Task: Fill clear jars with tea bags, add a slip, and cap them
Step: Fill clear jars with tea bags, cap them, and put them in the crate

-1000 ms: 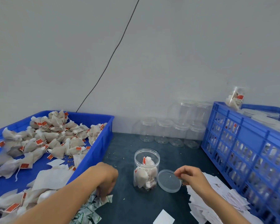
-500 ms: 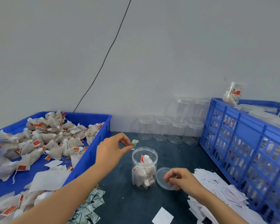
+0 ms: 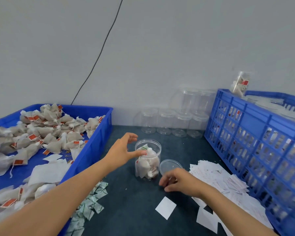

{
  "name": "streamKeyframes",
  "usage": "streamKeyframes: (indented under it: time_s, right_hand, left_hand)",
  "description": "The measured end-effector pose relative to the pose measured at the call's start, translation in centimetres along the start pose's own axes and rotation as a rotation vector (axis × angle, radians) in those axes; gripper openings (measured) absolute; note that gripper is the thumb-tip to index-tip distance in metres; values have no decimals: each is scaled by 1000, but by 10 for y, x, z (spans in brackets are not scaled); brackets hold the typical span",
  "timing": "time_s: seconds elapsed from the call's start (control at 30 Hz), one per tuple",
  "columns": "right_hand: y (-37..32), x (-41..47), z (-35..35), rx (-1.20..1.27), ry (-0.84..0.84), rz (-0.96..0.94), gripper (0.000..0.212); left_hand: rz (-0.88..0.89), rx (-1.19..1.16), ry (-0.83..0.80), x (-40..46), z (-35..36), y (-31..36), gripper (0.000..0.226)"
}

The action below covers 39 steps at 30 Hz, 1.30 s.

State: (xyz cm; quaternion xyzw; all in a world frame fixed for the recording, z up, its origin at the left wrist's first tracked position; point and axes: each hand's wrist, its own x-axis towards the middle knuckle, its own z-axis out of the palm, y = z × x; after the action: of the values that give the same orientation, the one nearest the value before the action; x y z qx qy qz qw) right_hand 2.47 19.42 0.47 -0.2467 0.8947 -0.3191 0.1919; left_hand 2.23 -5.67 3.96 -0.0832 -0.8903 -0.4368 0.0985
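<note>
A clear round plastic jar, filled with grey tea bags, stands uncapped on the dark mat, and a small green-printed sachet is seen lying at its mouth. The left hand is spread against the jar's side, fingers relaxed, nothing gripped. The right hand is loosely curled and empty just beside the clear round lid. Capping seems near; a white paper slip probably must be added first.

Left hand outstretched, fingers spread; right hand low, grip seemingly loosely curled.
</note>
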Motion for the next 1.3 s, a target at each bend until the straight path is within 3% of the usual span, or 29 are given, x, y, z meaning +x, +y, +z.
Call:
streamKeyframes:
  time_s: [0.2,0.33,0.5,0.63,0.77,0.9,0.97,1.1,1.3]
  right_hand:
    - [-11,-1,9,-292,-167,30,42]
    - [-14,3,9,-366,-240,8,21]
    - [-16,6,5,-385,-251,0,12]
    - [-28,5,-26,-208,-59,-34,24]
    - [-52,-1,-69,71,192,-141,23]
    - [-76,14,-73,-49,619,-243,28]
    - [-83,25,-64,-150,710,-274,26]
    - [-86,42,-49,-339,594,-273,14]
    - [-90,55,-39,-713,219,-234,33]
  left_hand:
    - [-17,-31,-107,-3,8,0,84]
    - [-19,-24,-120,-4,9,1,87]
    - [-49,-39,-145,-6,12,0,86]
    - [-69,-113,-135,-5,18,1,80]
    - [-87,-133,-150,-3,18,0,75]
    - [-87,-135,-148,-3,16,2,73]
    - [-82,-132,-132,-3,17,2,72]
    - [-61,-109,-110,-4,17,2,69]
    - [-36,-58,-99,-4,18,4,74]
